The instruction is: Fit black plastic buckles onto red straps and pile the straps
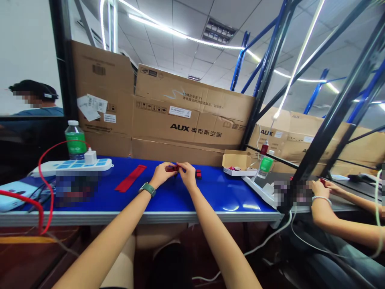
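Both hands meet over the blue tabletop, holding one small dark red piece between their fingertips. It looks like ribbon or cloth, but its exact kind is too small to make out. My left hand, with a green watch band on the wrist, pinches it from the left. From the other side, the fingers of my right hand close on it. A flat red strip lies slantwise on the table, left of my left hand. Just right of my right hand sits a small red and black item.
An open cardboard box with small colourful items stands at the back right. Power strips, bottles and a red cable flank the work area. Cardboard panels wall the back. A co-worker's hands work at the right.
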`<state>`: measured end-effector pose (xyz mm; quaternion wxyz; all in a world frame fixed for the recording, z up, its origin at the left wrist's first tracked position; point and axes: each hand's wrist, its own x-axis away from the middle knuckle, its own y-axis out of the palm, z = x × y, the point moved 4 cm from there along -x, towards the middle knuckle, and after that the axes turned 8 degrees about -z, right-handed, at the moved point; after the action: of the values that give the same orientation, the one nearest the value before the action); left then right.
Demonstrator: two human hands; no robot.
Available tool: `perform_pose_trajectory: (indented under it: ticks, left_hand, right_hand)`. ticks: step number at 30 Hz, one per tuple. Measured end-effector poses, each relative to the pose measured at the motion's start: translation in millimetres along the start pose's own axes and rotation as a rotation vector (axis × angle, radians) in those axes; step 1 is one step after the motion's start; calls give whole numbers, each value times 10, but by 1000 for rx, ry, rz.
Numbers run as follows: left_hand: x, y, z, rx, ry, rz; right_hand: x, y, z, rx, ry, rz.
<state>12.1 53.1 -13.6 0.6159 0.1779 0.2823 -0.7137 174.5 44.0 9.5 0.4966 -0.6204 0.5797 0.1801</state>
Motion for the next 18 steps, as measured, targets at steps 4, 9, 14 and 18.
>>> perform_pose_trajectory:
  ticks: [4, 9, 14, 18]
  left_hand:
    - [-1, -44, 69, 105, 51, 56]
    - [20, -61, 98, 200, -11, 97]
    - [17, -42, 82, 285, -22, 112]
    - [13, -2, 89, 282, -40, 63]
  right_hand:
    - [-10, 17, -58, 57, -29, -31]
    - [-10, 34, -148, -25, -42, -98]
    - [1, -22, -179, -71, 35, -1]
    - [-15, -61, -220, -49, 38, 66]
